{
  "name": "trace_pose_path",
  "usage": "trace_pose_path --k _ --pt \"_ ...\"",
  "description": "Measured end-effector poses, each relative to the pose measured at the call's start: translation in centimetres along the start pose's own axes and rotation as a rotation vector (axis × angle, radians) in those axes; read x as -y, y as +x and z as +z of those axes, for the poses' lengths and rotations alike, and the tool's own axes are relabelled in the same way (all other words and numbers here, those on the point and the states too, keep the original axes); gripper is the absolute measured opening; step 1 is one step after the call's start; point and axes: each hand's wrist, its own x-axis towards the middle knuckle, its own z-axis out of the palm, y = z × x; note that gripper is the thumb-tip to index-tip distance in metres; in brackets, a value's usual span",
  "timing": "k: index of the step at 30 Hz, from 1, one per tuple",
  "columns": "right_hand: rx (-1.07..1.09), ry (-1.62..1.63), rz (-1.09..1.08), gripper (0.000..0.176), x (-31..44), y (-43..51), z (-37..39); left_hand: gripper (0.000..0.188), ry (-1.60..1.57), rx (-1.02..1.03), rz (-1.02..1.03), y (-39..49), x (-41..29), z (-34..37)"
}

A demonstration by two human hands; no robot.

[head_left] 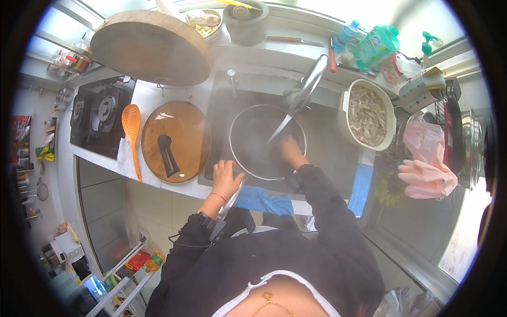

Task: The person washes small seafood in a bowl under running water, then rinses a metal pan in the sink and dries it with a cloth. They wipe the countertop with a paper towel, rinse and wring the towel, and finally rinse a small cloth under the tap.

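Note:
A dark round pan (253, 119) stands in the sink area under the chrome faucet (311, 85), from which water runs into it. My right hand (292, 151) is inside the pan at its right side; its fingertips are blurred by haze, so I cannot tell whether they hold something. My left hand (225, 178) is at the near left of the pan, beside the metal handle (233, 198), fingers bent and thumb apart; whether it touches the handle is unclear. A blue cloth (263, 200) lies on the near edge of the counter.
Left of the pan lie a glass lid (190, 130) and an orange slotted spoon (130, 123). A round wooden board (150, 47) leans behind. A white basin (390, 119) of sliced food sits right, near pink rubber gloves (427, 178). Knives (289, 39) lie on the back ledge.

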Motion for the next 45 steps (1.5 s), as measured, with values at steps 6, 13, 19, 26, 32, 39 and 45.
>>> trace_pose_path --k 6,13,19,26,32,39,45 --pt "0.309 0.359 -0.285 0.036 -0.8 1.1 0.4 0.047 0.005 0.461 -0.237 -2.2 1.3 -1.6" --pt "0.205 0.227 -0.490 0.030 4.1 -0.4 0.7 0.052 -0.166 0.546 -0.391 -3.4 2.8 -0.9" --pt "0.051 0.231 -0.301 0.031 1.2 3.2 0.3 0.046 -0.211 0.457 -0.428 -3.3 3.0 0.0" --pt "0.306 0.079 -0.198 0.036 1.6 1.9 2.5 0.030 -0.681 0.730 -0.607 -1.9 3.1 -2.0" --pt "0.196 0.464 -0.593 0.035 5.1 2.1 2.1 0.025 -0.944 0.841 -0.649 -1.5 3.0 -3.0" --pt "0.001 -0.010 -0.178 0.038 -3.2 4.5 1.6 0.025 -0.937 0.775 -0.726 -2.1 2.1 -2.6" --pt "0.416 0.491 -0.347 0.026 4.6 -1.4 0.2 0.030 -0.998 0.802 -0.796 -1.9 1.6 -2.3"
